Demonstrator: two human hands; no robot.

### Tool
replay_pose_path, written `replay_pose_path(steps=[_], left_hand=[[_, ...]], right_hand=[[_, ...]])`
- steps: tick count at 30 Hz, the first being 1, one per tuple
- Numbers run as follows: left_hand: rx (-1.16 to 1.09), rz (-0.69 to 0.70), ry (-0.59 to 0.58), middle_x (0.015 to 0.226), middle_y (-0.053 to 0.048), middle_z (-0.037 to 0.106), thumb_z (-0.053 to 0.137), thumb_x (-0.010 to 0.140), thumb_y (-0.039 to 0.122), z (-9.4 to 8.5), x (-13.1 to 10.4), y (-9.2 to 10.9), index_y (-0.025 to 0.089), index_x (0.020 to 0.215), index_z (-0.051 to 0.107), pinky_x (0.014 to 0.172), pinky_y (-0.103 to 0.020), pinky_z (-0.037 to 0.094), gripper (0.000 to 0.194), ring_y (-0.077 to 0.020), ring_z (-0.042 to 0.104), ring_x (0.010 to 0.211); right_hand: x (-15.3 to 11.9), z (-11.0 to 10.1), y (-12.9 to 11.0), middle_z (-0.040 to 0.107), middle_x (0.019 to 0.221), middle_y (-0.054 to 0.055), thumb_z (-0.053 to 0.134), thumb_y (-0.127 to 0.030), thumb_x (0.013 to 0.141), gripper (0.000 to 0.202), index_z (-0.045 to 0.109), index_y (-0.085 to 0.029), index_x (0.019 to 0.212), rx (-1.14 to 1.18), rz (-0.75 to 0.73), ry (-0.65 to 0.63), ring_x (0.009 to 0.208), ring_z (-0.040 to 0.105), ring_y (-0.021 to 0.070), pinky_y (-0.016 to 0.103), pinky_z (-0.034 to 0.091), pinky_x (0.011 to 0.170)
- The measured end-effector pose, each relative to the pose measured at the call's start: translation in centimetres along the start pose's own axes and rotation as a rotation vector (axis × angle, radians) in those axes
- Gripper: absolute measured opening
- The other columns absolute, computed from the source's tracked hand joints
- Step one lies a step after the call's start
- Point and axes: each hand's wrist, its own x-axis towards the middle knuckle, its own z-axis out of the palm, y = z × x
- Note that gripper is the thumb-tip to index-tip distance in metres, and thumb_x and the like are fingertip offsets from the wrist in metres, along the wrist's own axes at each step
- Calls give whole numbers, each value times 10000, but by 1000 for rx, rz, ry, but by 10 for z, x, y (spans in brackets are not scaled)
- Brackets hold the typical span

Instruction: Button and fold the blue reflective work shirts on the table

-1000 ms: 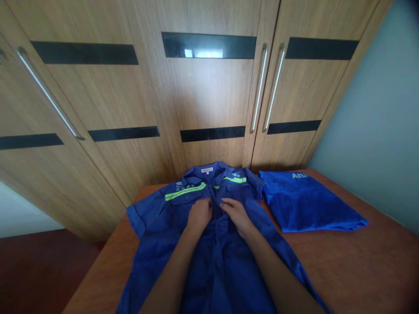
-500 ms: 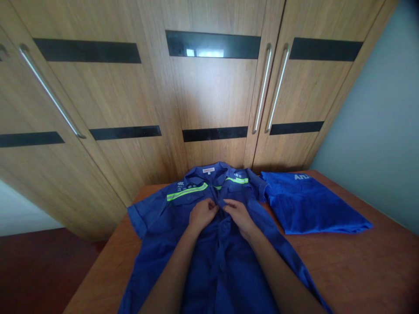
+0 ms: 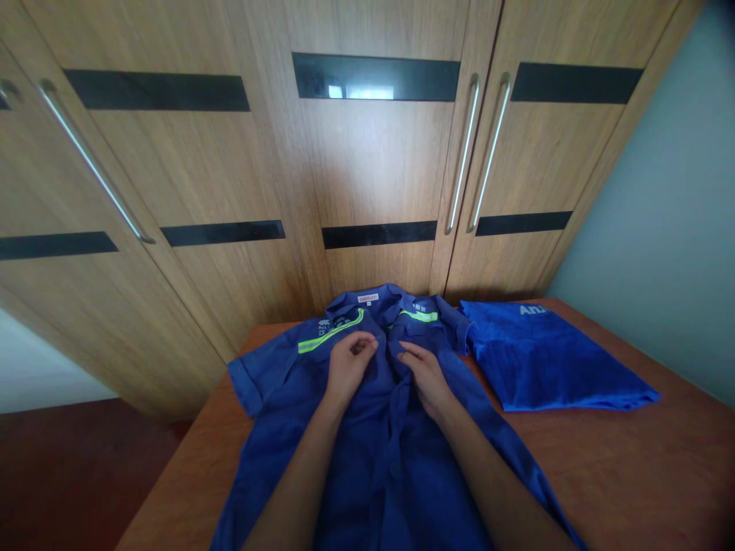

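Note:
A dark blue short-sleeved shirt lies front up, collar towards the cupboard, with yellow-green and grey stripes across its chest. My left hand pinches the left edge of the front opening just below the chest stripe. Facing it across a small gap, my right hand has its thumb and fingertips closed at the other edge of the opening. The front parts between the two hands, while further down the button strip the edges lie together. Both forearms cover parts of the lower shirt.
Right of the shirt, a brighter blue folded cloth with pale letters lies on the reddish-brown wooden surface. Behind stands a wooden cupboard with black strips and metal handles. A pale wall rises at the right.
My hands have moved slightly apart and up, drawing the upper front edges away from each other. The left chest stripe is tilted more steeply. The view has shifted slightly.

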Motion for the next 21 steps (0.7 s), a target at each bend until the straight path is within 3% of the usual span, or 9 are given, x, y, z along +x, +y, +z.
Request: replay_pose_path(steps=[5, 14, 21], left_hand=[[14, 68, -33, 750, 2, 703, 599, 788, 253, 3, -8, 13, 207, 821, 691, 664, -240, 479, 109, -151, 635, 685], [22, 103, -33, 800, -17, 723, 574, 827, 254, -1, -7, 13, 197, 845, 686, 699, -267, 508, 127, -168, 660, 718], [68, 152, -49, 817, -11, 726, 565, 838, 221, -1, -7, 14, 205, 852, 690, 719, -262, 500, 127, -165, 659, 738]], right_hand=[[-1, 0, -7, 724, 829, 12, 688, -286, 677, 259, 752, -236, 923, 116, -41, 0, 786, 643, 190, 313, 477, 781], [0, 0, -7, 580, 627, -35, 635, -288, 696, 245, 760, -206, 890, -159, -133, 61, 568, 437, 116, 247, 352, 564], [5, -3, 0, 435, 548, -61, 594, -297, 701, 285, 727, -187, 928, -293, -208, 2, 524, 363, 108, 237, 290, 507]])
